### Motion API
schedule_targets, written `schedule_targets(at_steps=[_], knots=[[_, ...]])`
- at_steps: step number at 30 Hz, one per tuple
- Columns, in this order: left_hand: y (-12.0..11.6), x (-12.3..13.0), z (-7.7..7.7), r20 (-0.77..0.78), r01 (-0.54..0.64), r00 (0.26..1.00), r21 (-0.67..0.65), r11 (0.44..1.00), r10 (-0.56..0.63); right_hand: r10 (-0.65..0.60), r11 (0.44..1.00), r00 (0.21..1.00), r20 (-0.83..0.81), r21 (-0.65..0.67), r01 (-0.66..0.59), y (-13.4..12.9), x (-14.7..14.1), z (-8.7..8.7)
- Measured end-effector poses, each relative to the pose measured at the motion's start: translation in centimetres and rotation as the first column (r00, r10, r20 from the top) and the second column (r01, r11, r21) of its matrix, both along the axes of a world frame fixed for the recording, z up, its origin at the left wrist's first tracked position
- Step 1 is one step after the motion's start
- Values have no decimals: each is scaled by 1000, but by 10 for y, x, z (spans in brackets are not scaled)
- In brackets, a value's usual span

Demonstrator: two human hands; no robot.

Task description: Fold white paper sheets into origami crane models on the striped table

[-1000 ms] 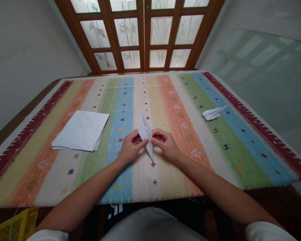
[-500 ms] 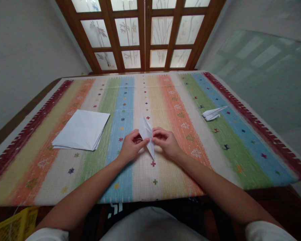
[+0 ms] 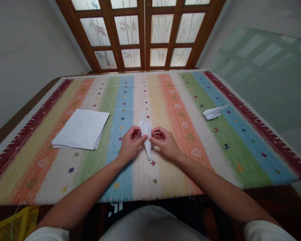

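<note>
A narrow, pointed piece of folded white paper (image 3: 146, 129) is held upright over the middle of the table, one tip pointing toward me. My left hand (image 3: 131, 142) pinches its left side between thumb and fingers. On the right side, my right hand (image 3: 165, 142) pinches it in the same way, and the two thumbs are close together. Off to the left lies a stack of square white paper sheets (image 3: 81, 129) with crease lines. At the right rests a folded white paper figure (image 3: 212, 112) with a long thin point.
A striped tablecloth (image 3: 115, 134) with small printed figures covers the table. Beyond its far edge stands a wooden door (image 3: 142, 33) with glass panes. A yellow plastic basket (image 3: 17, 222) sits low at the left, and a glass panel (image 3: 263, 67) leans at the right wall.
The folded paper has turned from a slant to nearly straight, its near tip swinging left. Both hands keep their pinch and have shifted slightly. The stack and the figure stay put.
</note>
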State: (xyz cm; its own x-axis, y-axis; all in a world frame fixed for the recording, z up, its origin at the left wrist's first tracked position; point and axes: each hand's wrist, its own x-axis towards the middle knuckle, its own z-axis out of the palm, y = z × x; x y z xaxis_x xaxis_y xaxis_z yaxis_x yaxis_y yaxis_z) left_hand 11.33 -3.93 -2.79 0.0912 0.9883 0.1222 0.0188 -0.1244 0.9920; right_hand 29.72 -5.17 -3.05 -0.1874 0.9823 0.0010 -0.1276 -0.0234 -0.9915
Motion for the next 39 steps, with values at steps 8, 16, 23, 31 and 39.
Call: schedule_targets(at_steps=[8, 16, 23, 31, 39], knots=[[-2, 3, 1, 88, -14, 996, -45, 999, 18, 66, 997, 996, 62, -41, -63, 0, 1, -3], [-4, 4, 3, 168, 15, 986, -81, 997, -1, 14, 998, 995, 99, 53, -20, -2, 0, 1], [-8, 4, 2, 20, 125, 992, -19, 992, -124, -49, 992, 972, 231, 123, 21, 1, 4, 3], [-7, 0, 2, -94, 138, 986, -3, 990, -138, -16, 1000, 997, 74, 27, 14, 7, 6, 0], [-6, 2, 3, 8, 122, 993, -22, 992, -121, -38, 997, 992, 121, 78, 29, 4, 6, 4]])
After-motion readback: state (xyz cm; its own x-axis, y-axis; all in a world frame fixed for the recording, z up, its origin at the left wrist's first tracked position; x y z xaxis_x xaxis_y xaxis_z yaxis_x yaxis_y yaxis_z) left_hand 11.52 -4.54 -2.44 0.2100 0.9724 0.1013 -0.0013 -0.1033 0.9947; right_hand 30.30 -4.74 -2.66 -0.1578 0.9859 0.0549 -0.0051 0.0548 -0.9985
